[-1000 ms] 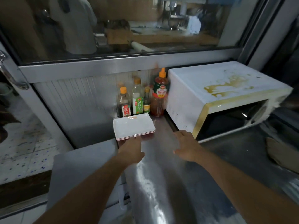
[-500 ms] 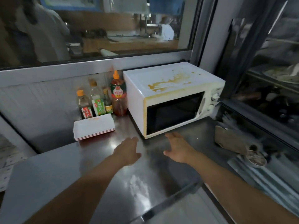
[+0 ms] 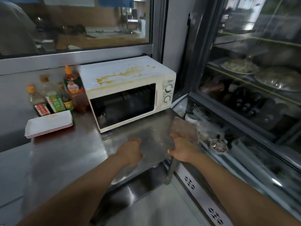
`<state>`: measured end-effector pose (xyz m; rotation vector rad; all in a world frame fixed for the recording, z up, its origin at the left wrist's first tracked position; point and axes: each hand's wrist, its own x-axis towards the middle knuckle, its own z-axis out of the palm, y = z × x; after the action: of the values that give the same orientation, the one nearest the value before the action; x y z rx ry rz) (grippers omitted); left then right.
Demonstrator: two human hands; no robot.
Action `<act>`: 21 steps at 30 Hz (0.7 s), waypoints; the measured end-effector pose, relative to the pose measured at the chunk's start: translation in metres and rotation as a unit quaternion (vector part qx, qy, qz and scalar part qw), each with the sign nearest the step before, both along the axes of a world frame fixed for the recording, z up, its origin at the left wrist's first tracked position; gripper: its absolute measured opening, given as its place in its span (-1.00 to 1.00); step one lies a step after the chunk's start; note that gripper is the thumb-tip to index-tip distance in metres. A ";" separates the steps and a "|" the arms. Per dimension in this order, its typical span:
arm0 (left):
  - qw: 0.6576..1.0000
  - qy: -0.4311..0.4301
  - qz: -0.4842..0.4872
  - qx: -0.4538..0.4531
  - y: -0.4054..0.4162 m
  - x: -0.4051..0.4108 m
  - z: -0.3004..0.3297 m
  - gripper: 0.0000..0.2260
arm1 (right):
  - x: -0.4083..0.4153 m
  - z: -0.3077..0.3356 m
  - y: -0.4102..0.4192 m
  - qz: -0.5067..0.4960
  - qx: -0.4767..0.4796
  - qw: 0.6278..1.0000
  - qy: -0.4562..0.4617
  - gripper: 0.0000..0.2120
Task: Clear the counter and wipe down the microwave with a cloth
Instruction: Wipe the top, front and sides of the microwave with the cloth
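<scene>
Two bare forearms reaching forward from the bottom edge, over the steel counter point(image 3: 68, 154). Left hand point(image 3: 130, 152) palm down above the counter's right part, fingers loosely curled, nothing in its grasp. Right hand point(image 3: 183, 148) at the counter's right edge, thumb spread toward the left, fingers pointing at a brownish cloth point(image 3: 184, 128) lying just beyond; fingertips at the cloth's near edge, contact blurred, grip impossible to tell. Past the hands, a white microwave point(image 3: 130, 88) standing on the counter against the back wall, door closed, two dials on its right panel, yellow-brown stains across its top. Left of the microwave, a stack of white rectangular plates point(image 3: 48, 123) with red rims, flat on the counter. Behind the plates, four sauce bottles point(image 3: 55, 97) upright in a row, the tallest with an orange nozzle touching or nearly touching the microwave's side. To the right, a glass-fronted display case point(image 3: 252, 79) with dishes on shelves.
</scene>
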<state>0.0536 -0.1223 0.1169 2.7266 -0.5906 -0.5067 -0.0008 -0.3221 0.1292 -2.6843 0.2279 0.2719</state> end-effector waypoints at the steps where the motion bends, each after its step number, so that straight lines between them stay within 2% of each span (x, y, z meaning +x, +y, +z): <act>1: 1.000 -0.002 -0.004 -0.001 -0.008 0.001 -0.001 -0.44 | -0.001 -0.002 -0.009 -0.008 0.001 1.000 -0.002 -0.33; 8: 0.999 0.004 -0.049 -0.003 -0.056 0.037 -0.016 -0.49 | 0.014 -0.021 -0.059 -0.069 -0.002 0.997 0.016 -0.38; 12: 0.998 0.005 -0.059 -0.003 -0.082 0.075 -0.032 -0.42 | 0.042 -0.035 -0.082 -0.091 -0.003 0.995 0.035 -0.42; 15: 0.998 0.005 -0.063 -0.015 -0.100 0.104 -0.044 -0.48 | 0.071 -0.047 -0.097 -0.108 -0.013 0.993 0.044 -0.46; 21: 0.997 -0.008 -0.074 -0.010 -0.129 0.154 -0.060 -0.53 | 0.120 -0.078 -0.119 -0.140 -0.052 0.986 0.075 -0.34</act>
<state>0.2077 -0.2513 0.0570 2.6824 -0.8011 -0.5125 0.1188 -0.4413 0.0511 -2.6906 0.6759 0.3835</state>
